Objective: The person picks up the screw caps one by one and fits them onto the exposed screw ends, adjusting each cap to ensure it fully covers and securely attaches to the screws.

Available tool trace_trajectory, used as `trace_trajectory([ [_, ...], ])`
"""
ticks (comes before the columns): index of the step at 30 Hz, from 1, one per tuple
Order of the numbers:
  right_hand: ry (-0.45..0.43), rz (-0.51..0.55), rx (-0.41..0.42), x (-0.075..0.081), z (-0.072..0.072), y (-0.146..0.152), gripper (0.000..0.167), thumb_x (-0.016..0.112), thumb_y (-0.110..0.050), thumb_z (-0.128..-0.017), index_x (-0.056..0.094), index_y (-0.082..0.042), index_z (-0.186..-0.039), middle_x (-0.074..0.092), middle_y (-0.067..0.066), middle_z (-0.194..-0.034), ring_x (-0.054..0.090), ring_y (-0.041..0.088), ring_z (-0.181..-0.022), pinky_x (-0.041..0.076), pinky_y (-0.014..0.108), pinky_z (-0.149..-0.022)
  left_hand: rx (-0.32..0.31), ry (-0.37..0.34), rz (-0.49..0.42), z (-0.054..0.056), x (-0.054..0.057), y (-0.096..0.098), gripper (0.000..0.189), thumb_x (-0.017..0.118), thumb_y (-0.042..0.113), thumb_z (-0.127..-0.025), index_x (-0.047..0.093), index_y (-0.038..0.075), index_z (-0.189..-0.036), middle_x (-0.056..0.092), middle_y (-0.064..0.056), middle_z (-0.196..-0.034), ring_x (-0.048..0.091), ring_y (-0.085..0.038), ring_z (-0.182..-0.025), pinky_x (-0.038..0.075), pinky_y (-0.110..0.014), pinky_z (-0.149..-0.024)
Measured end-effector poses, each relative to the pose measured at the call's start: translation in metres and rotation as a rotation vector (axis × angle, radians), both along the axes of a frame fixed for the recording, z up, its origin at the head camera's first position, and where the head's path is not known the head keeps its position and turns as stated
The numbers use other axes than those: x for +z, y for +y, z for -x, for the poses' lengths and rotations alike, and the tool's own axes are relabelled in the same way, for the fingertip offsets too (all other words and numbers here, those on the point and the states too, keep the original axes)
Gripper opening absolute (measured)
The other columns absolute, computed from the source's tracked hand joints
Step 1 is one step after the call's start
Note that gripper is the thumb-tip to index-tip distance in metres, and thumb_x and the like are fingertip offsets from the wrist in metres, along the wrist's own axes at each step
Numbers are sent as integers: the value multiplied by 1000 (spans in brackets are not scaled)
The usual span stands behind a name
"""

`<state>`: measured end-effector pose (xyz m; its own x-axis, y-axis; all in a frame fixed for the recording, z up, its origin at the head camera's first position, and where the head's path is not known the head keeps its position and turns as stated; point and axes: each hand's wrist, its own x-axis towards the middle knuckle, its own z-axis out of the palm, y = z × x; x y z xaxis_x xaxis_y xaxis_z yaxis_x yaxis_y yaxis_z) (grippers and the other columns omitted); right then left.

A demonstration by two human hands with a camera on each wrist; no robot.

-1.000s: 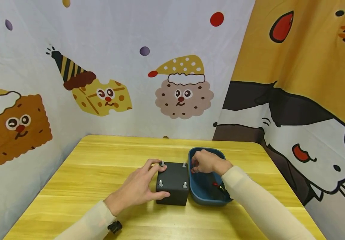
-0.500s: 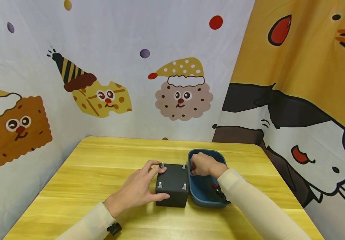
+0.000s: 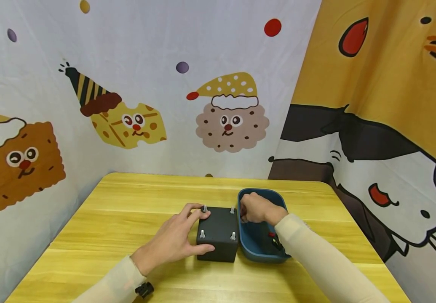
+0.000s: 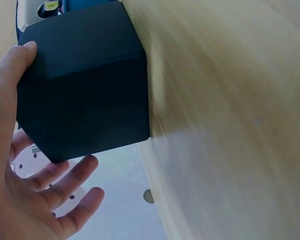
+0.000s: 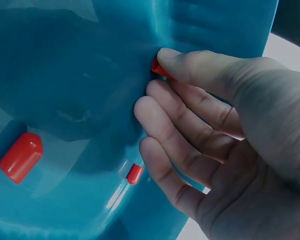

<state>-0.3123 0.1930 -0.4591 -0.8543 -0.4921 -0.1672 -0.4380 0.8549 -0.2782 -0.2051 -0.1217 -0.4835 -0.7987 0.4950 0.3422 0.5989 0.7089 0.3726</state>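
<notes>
My left hand point(image 3: 172, 235) holds a black box point(image 3: 218, 225) from its left side, thumb at the front edge and index finger on the top at the back. A short metal screw point(image 3: 233, 235) stands upright at each corner of the top. In the left wrist view, the thumb lies against one face of the box point(image 4: 85, 105) and the other fingers spread past the far side. My right hand point(image 3: 257, 208) reaches into a blue bin point(image 3: 265, 257) right beside the box. Between thumb and index finger it pinches a small hollow red cap point(image 5: 162, 70).
More red caps lie in the bin, a large one point(image 5: 21, 157) and a small one point(image 5: 135, 174). Black items with red and yellow parts point(image 3: 276, 242) lie at the bin's near end. The wooden table point(image 3: 127, 210) ends at a printed cloth point(image 3: 180, 126) behind.
My right hand has shifted slightly left inside the bin, its fingers drawn closer together against the wall. The left hand keeps its hold on the box, and the view has tilted slightly.
</notes>
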Motion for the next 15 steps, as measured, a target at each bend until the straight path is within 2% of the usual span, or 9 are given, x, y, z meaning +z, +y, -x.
trace_trajectory([
  [15, 24, 40, 41, 6, -4, 7, 15, 95, -5, -97, 85, -15, -94, 82, -6, -87, 72, 7, -78, 70, 34, -79, -4, -13, -6, -1, 1, -1, 88, 85, 81, -93, 63, 32, -162, 54, -3, -169, 72, -21, -102, 64, -39, -82],
])
